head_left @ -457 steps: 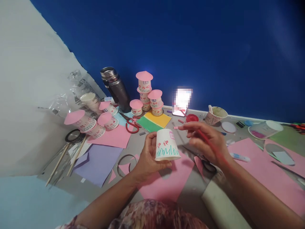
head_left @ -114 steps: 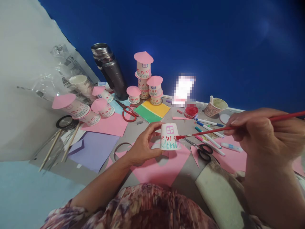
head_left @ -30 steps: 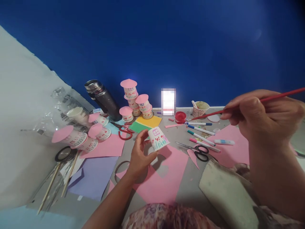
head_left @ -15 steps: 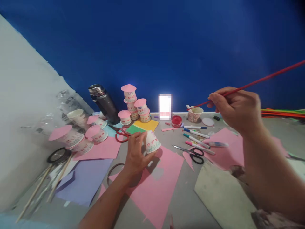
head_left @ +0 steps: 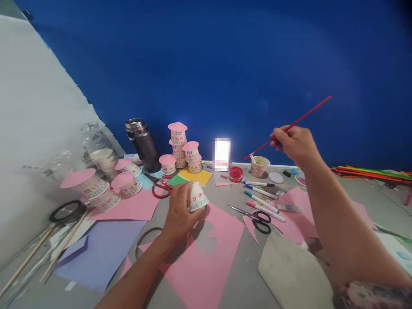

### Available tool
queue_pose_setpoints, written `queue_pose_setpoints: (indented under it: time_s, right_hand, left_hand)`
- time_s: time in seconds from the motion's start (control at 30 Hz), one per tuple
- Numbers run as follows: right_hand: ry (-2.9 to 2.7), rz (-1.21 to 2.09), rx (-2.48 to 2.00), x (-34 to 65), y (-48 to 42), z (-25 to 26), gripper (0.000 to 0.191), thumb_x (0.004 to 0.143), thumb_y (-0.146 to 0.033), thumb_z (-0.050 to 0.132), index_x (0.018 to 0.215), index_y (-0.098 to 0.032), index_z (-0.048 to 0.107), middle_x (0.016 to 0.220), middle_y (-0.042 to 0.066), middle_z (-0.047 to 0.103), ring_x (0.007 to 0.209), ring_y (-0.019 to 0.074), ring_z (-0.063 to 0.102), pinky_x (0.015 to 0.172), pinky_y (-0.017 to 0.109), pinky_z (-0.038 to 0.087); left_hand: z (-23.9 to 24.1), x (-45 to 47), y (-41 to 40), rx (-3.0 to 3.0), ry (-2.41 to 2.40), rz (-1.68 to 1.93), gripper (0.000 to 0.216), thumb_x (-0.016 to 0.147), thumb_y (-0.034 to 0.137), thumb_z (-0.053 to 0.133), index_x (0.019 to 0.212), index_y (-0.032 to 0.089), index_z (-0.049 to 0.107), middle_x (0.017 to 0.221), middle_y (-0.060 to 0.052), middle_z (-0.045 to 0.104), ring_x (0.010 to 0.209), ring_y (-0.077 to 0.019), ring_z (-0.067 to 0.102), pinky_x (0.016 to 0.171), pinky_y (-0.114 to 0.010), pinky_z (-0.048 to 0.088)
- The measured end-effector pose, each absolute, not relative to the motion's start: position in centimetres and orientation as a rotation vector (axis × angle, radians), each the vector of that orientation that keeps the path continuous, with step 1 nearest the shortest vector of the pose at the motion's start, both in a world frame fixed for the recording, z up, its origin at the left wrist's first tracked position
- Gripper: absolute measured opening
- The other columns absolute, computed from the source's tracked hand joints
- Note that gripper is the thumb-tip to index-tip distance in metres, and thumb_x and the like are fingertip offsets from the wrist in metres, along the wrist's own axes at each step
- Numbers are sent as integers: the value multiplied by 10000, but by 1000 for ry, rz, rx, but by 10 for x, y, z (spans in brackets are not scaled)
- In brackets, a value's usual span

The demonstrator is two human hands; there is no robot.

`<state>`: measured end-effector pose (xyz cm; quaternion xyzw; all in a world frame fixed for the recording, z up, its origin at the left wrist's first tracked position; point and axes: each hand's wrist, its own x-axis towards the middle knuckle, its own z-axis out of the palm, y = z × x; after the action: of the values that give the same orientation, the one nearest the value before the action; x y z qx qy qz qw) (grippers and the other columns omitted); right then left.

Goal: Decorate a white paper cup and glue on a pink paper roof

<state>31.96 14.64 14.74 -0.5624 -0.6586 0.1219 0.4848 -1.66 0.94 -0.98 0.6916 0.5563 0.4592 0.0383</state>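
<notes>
Head view shows the left hand (head_left: pixel 178 210) closed around a small white cup (head_left: pixel 198 197). The cup is held upside down and tilted, low over the near middle of the table (head_left: pixel 244 274), just above a sheet of pink paper (head_left: pixel 206 257). Fingers wrap the cup's left side, and red marks and green strokes show on its wall. The right hand (head_left: pixel 294 143) is raised well to the right and farther off, pinching a red brush (head_left: pixel 289 127) near its middle. The handle slants up to the right, and the tip points down-left toward a patterned cup (head_left: pixel 260 166) by the far wall. Whether the tip touches that cup cannot be told. A red paint pot (head_left: pixel 236 174) stands just left of the patterned cup. Markers (head_left: pixel 260 193) lie nearer than these, with black scissors (head_left: pixel 257 219) nearer still, between the two hands. To the far left of the held cup are red scissors (head_left: pixel 159 189), a dark flask (head_left: pixel 143 143) and a stack of pink-roofed cup houses (head_left: pixel 180 146) beside yellow paper (head_left: pixel 196 176). More cup houses lie on their sides at the left, near a tape roll (head_left: pixel 67 211) and wooden sticks (head_left: pixel 28 257). Purple paper (head_left: pixel 96 249) lies at the near left. Coloured rods (head_left: pixel 370 174) lie at the far right.
</notes>
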Motion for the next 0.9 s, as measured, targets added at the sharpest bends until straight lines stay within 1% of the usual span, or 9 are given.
queue_pose_setpoints:
  time_s: [0.07,0.13,0.3,0.43,0.53,0.67,0.77,0.87,0.9]
  right_hand:
    - [-1842,287,-1446,303,157,150,307,996,-338,529,773,-213,697,720,42,775,601,172,681,605,282,497]
    - [-1976,306,-1478,287,166,148,329,979,-334,578,694,-209,684,685,48,760,616,178,675,621,286,470]
    - [-2160,351,-1557,263,187,123,361,982,-335,611,652,-206,680,665,57,744,610,177,646,640,294,441]
    - [-2156,365,-1623,260,201,102,255,977,-307,616,769,-192,707,706,63,756,629,194,680,651,305,480]
    - [-2083,316,-1673,259,206,92,123,930,-264,667,928,-160,732,718,73,763,660,232,710,687,344,524]
    - [-2010,245,-1690,257,208,92,287,907,-257,689,1139,-94,732,696,92,758,803,304,754,764,400,561]
    - [-1981,170,-1679,258,199,96,391,924,-281,662,1265,-93,703,816,128,794,952,343,752,846,451,567]
    - [-2084,193,-1542,257,173,95,416,916,-381,689,1287,-195,708,1049,119,813,982,328,743,891,484,576]
    - [-2179,283,-1435,255,161,93,495,877,-412,742,1330,-221,686,1143,113,799,979,315,745,888,482,589]
  left_hand:
    - [-13,-17,12,2103,1644,1436,817,786,250,799,1499,405,429,1375,-91,522,1317,-423,498,1088,-696,446]
    - [-15,-18,13,2039,1631,1465,815,781,257,807,1489,410,433,1395,-90,527,1331,-429,495,1087,-707,440]
    - [-6,-15,7,1863,1712,1469,729,786,263,813,1435,340,490,1391,-100,567,1347,-370,532,1117,-641,454]
    - [0,-12,4,1852,1721,1432,771,771,248,825,1450,308,465,1449,-105,550,1396,-350,518,1164,-607,434]
    - [0,-11,4,1821,1731,1394,794,764,240,837,1456,313,455,1455,-109,555,1400,-341,518,1177,-595,430]
    - [1,-7,2,1768,1715,1431,813,746,249,857,1453,325,464,1431,-104,567,1388,-343,528,1169,-599,441]
    - [3,-5,0,1728,1667,1456,836,727,211,845,1463,324,463,1461,-99,557,1416,-342,510,1182,-599,428]
    - [4,-4,0,1618,1574,1432,864,727,187,821,1494,327,448,1519,-98,541,1426,-332,517,1169,-576,448]
    - [4,-4,0,1584,1530,1424,874,729,185,816,1505,329,441,1534,-98,536,1433,-329,516,1166,-565,456]
